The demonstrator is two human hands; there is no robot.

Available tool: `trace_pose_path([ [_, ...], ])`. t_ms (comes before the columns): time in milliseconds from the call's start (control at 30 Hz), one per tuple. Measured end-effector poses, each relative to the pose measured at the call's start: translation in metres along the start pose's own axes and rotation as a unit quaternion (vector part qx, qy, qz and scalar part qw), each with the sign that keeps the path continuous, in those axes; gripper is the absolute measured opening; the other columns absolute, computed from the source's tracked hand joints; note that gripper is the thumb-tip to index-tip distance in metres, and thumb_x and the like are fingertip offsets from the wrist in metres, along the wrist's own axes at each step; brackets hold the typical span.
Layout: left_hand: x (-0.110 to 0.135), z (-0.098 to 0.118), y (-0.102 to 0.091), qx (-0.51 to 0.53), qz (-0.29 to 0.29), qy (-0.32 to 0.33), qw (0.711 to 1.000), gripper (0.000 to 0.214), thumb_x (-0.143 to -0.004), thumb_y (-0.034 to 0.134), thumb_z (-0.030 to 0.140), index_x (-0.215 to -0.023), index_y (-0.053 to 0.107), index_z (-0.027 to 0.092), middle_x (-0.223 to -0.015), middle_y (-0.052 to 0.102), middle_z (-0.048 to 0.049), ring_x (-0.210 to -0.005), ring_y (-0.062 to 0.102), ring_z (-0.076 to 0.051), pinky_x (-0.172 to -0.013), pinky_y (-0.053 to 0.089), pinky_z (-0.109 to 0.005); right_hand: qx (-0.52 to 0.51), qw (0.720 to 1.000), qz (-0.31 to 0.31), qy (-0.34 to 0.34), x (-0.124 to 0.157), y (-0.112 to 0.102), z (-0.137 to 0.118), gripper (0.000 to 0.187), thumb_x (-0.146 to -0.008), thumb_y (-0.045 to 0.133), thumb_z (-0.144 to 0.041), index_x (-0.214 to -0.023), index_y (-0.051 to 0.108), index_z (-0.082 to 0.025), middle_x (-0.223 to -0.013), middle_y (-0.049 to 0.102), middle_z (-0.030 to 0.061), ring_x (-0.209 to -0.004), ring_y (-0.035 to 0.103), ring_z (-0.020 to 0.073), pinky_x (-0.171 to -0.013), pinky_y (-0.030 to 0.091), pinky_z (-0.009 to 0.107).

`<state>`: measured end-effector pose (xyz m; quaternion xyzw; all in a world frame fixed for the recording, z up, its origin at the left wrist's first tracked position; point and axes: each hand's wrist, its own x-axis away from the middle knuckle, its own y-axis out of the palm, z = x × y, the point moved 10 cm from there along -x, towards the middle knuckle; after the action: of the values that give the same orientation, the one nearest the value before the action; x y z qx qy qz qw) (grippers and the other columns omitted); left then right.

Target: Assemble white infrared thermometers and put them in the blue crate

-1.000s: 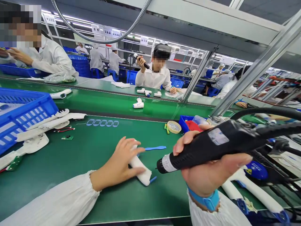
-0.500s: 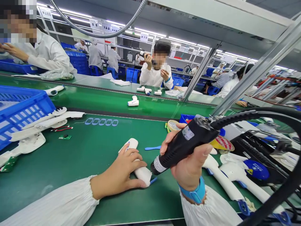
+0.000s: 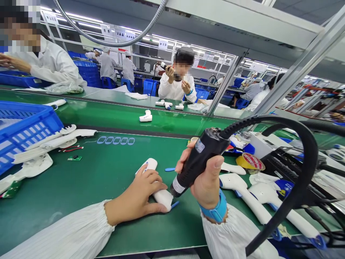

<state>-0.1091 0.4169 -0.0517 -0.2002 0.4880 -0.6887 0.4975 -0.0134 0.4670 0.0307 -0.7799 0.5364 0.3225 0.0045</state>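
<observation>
Hands close together, low over the bench. Left hand [image 3: 137,190] lies palm down, fingers spread across a white plastic housing [image 3: 161,196], thumb along its near side, pinning it to the tabletop [image 3: 81,180]. Forearm runs in from the lower left in a gathered white sleeve [image 3: 61,232]. Right hand [image 3: 207,180] stands upright, wrapped around a black electric screwdriver [image 3: 201,158], fingers round the barrel, nose angled down and left. Nose sits at the housing's near end; contact hard to tell. Blue wristband [image 3: 215,207] on that wrist. Black power cable [image 3: 309,162] arcs up and right from the tool.

Housing lies on the green mat, just right of centre, with a small blue strip [image 3: 169,169] just beyond it. Row of blue rings [image 3: 115,140] farther along. Blue crate [image 3: 29,126] at left, white curved shells [image 3: 48,142] and a small green circuit board [image 3: 74,158] beside it. White handled parts [image 3: 242,190] and a tape roll [image 3: 250,162] at right.

Long factory room, bright strip lights, white-coated workers along the benches. One opposite [image 3: 176,84] lifts a screwdriver [image 3: 164,66].
</observation>
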Motion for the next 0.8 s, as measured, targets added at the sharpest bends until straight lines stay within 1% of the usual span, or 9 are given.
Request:
trace_pose_path([
  [233,0.001,0.001,-0.001,-0.008,0.013,-0.002,1.000,0.048,-0.070,0.056,0.059,-0.107,0.059,0.028,-0.101,0.060,-0.0032,-0.104,0.049,-0.023,-0.107,0.005,-0.053,0.014,1.000,0.023,-0.012,0.000,-0.001,-0.009,0.056,-0.073,0.042,-0.072,-0.096,0.051,-0.022,-0.069,0.054,-0.0027,-0.048,0.054,0.0114,-0.042,0.043,0.023],
  [367,0.002,0.002,-0.001,-0.008,0.006,0.008,1.000,0.051,-0.069,0.057,0.060,-0.109,0.058,0.028,-0.106,0.059,-0.0043,-0.109,0.047,-0.024,-0.108,0.005,-0.053,0.068,0.995,0.032,-0.073,0.001,-0.010,-0.050,0.050,-0.075,0.050,-0.064,-0.107,0.050,-0.025,-0.082,0.052,-0.0012,-0.057,0.056,0.0125,-0.050,0.047,0.027],
  [467,0.004,-0.003,-0.013,0.012,0.038,0.011,0.999,0.048,-0.075,0.055,0.053,-0.116,0.052,0.028,-0.123,0.050,-0.0071,-0.119,0.040,-0.026,-0.108,0.010,-0.052,0.204,0.974,-0.044,-0.088,0.005,-0.013,-0.079,0.040,-0.076,0.063,-0.043,-0.110,0.048,-0.030,-0.088,0.051,0.0000,-0.074,0.057,0.0164,-0.068,0.050,0.033],
  [533,0.005,-0.022,-0.027,0.039,0.087,-0.042,0.995,0.044,-0.082,0.048,0.047,-0.120,0.048,0.026,-0.128,0.044,-0.0087,-0.121,0.036,-0.025,-0.106,0.021,-0.047,0.333,0.927,-0.143,-0.098,0.015,-0.011,-0.086,0.037,-0.072,0.068,-0.032,-0.104,0.050,-0.030,-0.091,0.054,0.0019,-0.084,0.056,0.0196,-0.076,0.050,0.036],
  [600,0.009,-0.050,-0.039,0.057,0.133,-0.135,0.980,0.046,-0.083,0.043,0.047,-0.122,0.044,0.024,-0.124,0.045,-0.0101,-0.117,0.041,-0.025,-0.098,0.033,-0.043,0.429,0.858,-0.253,-0.125,0.034,-0.010,-0.083,0.033,-0.071,0.067,-0.023,-0.099,0.050,-0.029,-0.094,0.056,0.0037,-0.092,0.056,0.0212,-0.079,0.050,0.035],
  [633,0.011,-0.063,-0.042,0.056,0.144,-0.183,0.971,0.049,-0.082,0.043,0.049,-0.124,0.043,0.023,-0.119,0.047,-0.0104,-0.111,0.044,-0.026,-0.094,0.037,-0.043,0.478,0.814,-0.300,-0.139,0.046,-0.013,-0.076,0.027,-0.073,0.063,-0.020,-0.096,0.052,-0.028,-0.097,0.058,0.0050,-0.097,0.054,0.0222,-0.081,0.049,0.035],
  [733,0.014,-0.086,-0.041,0.024,0.109,-0.277,0.954,0.064,-0.077,0.043,0.058,-0.129,0.038,0.021,-0.107,0.052,-0.0097,-0.095,0.053,-0.026,-0.089,0.038,-0.046,0.620,0.654,-0.388,-0.194,0.081,-0.031,-0.044,0.021,-0.079,0.049,-0.016,-0.095,0.058,-0.026,-0.108,0.060,0.0061,-0.109,0.049,0.0242,-0.084,0.046,0.038],
  [767,0.012,-0.088,-0.038,0.018,0.080,-0.289,0.954,0.070,-0.075,0.043,0.060,-0.131,0.035,0.019,-0.104,0.054,-0.0096,-0.092,0.054,-0.026,-0.089,0.036,-0.047,0.649,0.608,-0.398,-0.224,0.091,-0.039,-0.035,0.026,-0.080,0.044,-0.013,-0.096,0.059,-0.026,-0.111,0.060,0.0054,-0.110,0.049,0.0233,-0.083,0.046,0.037],
  [800,0.010,-0.089,-0.034,0.017,0.049,-0.296,0.954,0.074,-0.075,0.042,0.062,-0.133,0.032,0.017,-0.101,0.057,-0.0095,-0.091,0.054,-0.027,-0.090,0.034,-0.048,0.666,0.574,-0.399,-0.258,0.099,-0.047,-0.028,0.029,-0.082,0.041,-0.011,-0.096,0.061,-0.026,-0.113,0.060,0.0051,-0.111,0.048,0.0223,-0.082,0.046,0.035],
])
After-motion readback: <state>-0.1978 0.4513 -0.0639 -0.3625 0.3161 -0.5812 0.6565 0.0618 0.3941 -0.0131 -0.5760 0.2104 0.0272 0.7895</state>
